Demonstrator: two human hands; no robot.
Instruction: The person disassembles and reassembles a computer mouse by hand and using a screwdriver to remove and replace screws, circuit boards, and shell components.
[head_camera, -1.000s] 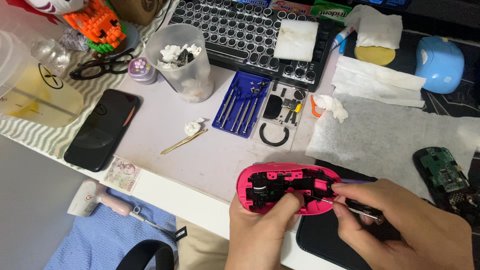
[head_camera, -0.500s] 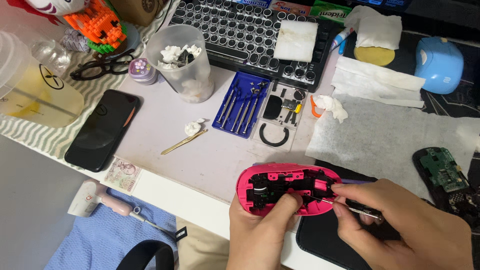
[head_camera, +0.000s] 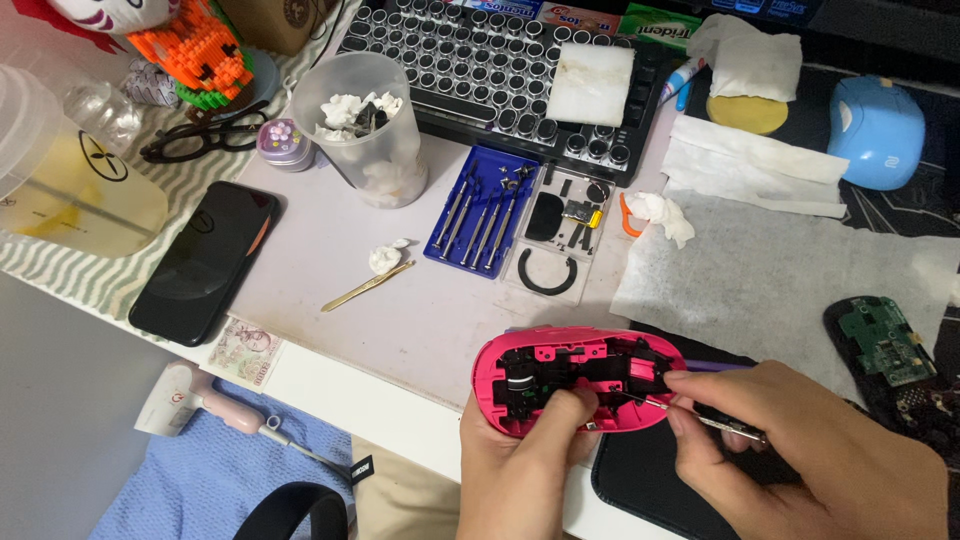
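Note:
My left hand (head_camera: 520, 465) grips a pink computer mouse shell (head_camera: 570, 380), opened up so its black inner parts show, with the thumb resting inside it. My right hand (head_camera: 810, 465) holds a thin metal screwdriver (head_camera: 700, 418) whose tip points into the right side of the shell. Both hands hover over the near edge of the white desk (head_camera: 400, 320), above a black mat (head_camera: 650, 480).
A blue tray of small screwdrivers (head_camera: 480, 215), a clear parts tray (head_camera: 560, 235), a plastic cup of wipes (head_camera: 365, 125), a black keyboard (head_camera: 490, 70), a phone (head_camera: 205, 260), glasses (head_camera: 195, 140), gold tweezers (head_camera: 365, 287), a green circuit board (head_camera: 885, 340), a blue mouse (head_camera: 875, 130) and tissue sheets (head_camera: 780, 270) lie around.

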